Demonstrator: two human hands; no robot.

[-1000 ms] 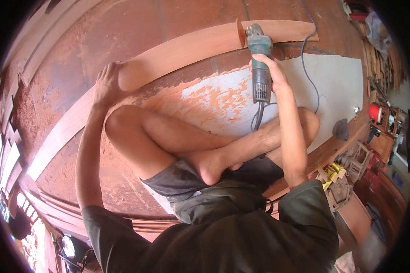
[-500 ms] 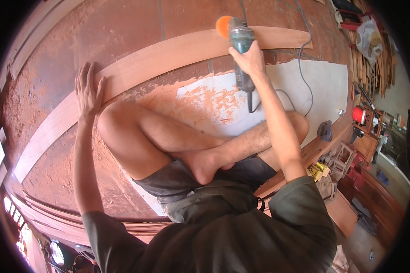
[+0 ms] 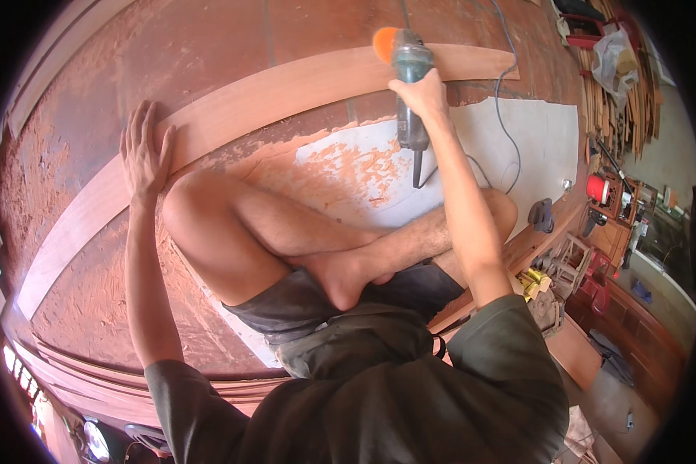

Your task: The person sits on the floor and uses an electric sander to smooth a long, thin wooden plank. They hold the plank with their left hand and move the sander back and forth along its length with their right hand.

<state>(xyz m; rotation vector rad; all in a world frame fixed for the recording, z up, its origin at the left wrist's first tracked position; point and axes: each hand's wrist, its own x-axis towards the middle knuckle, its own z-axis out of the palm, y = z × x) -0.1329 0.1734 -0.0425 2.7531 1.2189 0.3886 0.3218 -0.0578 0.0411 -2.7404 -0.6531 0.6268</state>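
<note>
A long flat wooden board (image 3: 263,98) lies in front of my crossed legs and looks bowed in this view. On its left part my left hand (image 3: 145,151) rests flat with the fingers spread. My right hand (image 3: 424,94) is wrapped round the body of a teal and black angle grinder (image 3: 413,62). An orange disc (image 3: 384,45) sits at the grinder's head, over the board's right part. Its lower edge looks smeared, and whether it touches the wood I cannot tell. A black cord leaves the tool's rear end.
Reddish wood dust covers the tiled floor (image 3: 131,267) and part of a white sheet (image 3: 533,131). A blue-grey cable (image 3: 507,127) crosses the board's right end. Wood strips (image 3: 599,116) are stacked at the far right. A wooden beam (image 3: 527,246) and tools lie beside my right knee.
The whole view has shifted slightly to the left. The grinder has moved a little to the right along the board. My left hand stays flat on the board.
</note>
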